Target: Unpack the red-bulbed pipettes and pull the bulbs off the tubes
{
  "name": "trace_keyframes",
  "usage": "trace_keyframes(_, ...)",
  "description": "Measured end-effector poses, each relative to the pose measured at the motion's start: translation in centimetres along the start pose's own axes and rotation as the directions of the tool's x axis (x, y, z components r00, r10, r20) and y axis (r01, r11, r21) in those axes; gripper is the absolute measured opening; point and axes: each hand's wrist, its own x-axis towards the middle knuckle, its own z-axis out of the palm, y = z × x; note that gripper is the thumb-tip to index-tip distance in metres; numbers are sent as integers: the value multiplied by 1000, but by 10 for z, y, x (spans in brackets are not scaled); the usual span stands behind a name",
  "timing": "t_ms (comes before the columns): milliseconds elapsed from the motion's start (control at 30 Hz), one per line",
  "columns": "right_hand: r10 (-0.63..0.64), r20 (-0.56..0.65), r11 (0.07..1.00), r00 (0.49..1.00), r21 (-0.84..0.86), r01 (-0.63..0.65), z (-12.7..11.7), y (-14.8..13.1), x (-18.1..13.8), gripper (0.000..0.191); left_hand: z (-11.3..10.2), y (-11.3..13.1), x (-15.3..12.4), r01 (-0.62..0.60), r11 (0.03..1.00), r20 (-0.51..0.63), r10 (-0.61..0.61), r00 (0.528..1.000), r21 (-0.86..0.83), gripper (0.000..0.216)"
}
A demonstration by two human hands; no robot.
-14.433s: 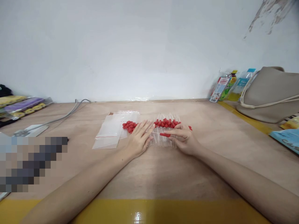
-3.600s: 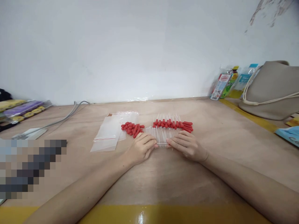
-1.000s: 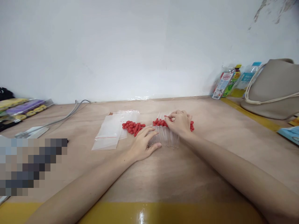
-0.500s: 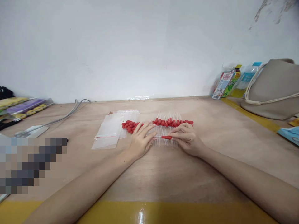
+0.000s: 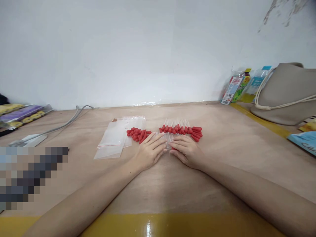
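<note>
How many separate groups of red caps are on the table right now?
2: a loose pile of red caps beside the clear bags, and a row just beyond both hands on the clear tubes. Some may be hidden under the hands.

Clear glass-like tubes with matt red rubbery caps lie on a smooth wooden table.

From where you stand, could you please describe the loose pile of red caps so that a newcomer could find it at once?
Start at the brown tabletop and find the stack of clear zip bags left of centre. The loose pile of red caps lies against the bags' right edge, just beyond the left hand. Unlike the row of red-capped clear droppers to its right, these caps have no tubes attached.
</note>
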Motion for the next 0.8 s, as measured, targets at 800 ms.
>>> trace_keyframes(800,-306,28,940,951,-148,307,-15,12,-9,24,3,3,-2,128,938,136,-88,987,-321,21)
